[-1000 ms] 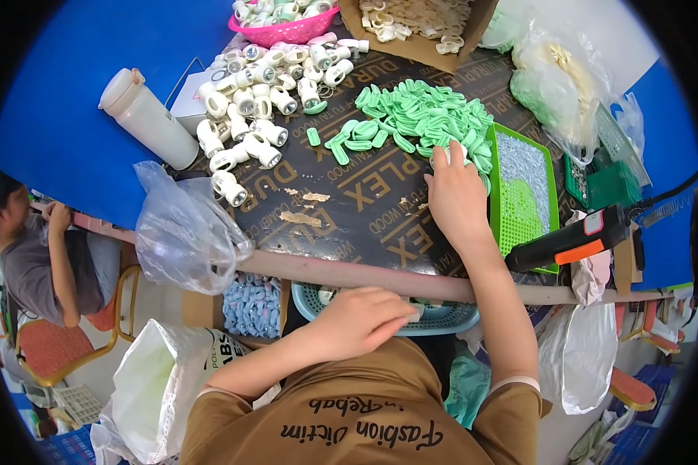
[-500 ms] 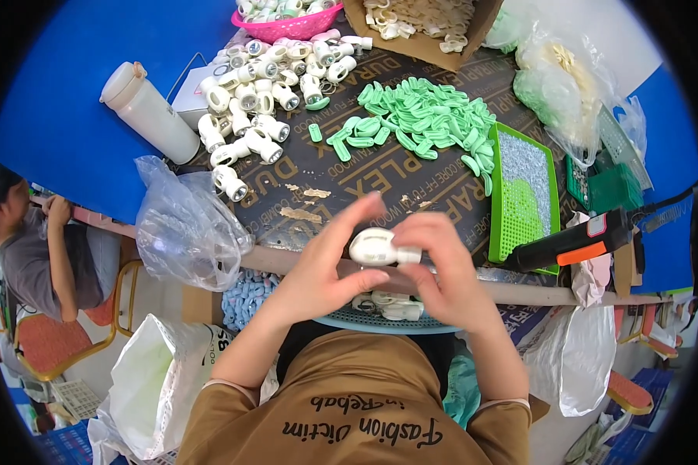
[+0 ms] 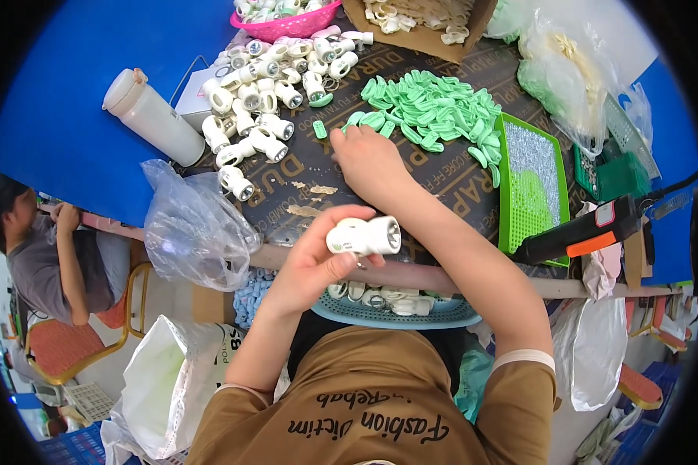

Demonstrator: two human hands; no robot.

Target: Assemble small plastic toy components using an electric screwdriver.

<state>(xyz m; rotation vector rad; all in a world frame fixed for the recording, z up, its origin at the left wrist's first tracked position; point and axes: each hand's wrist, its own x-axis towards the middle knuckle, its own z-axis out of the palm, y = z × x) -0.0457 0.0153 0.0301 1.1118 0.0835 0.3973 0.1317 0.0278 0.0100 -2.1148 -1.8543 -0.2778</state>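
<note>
My left hand [image 3: 309, 260] is closed around a small white flashlight [image 3: 362, 235], held level over the table's front edge with its lens end pointing right. My right arm stretches across the table, and my right hand [image 3: 372, 159] is at the near-left side of a heap of green oval plastic pieces [image 3: 434, 108]. Its fingers curl down onto the pieces there; the fingertips, and anything between them, are hidden. A single green piece [image 3: 319, 129] lies just left of that hand. Many similar white flashlights [image 3: 267, 143] are piled on the table's left.
A pink basket [image 3: 287, 29] and a cardboard box [image 3: 419, 48] of pale parts stand at the back. A white bottle [image 3: 155, 116] and plastic bag [image 3: 198, 225] are left; a green tray [image 3: 562, 182] and black-orange tool [image 3: 578, 236] right. A blue basket [image 3: 399, 318] sits at my lap.
My right hand has let go of the flashlight and moved up and left to the green pieces. My left hand now holds the flashlight alone, turned so its lens shows.
</note>
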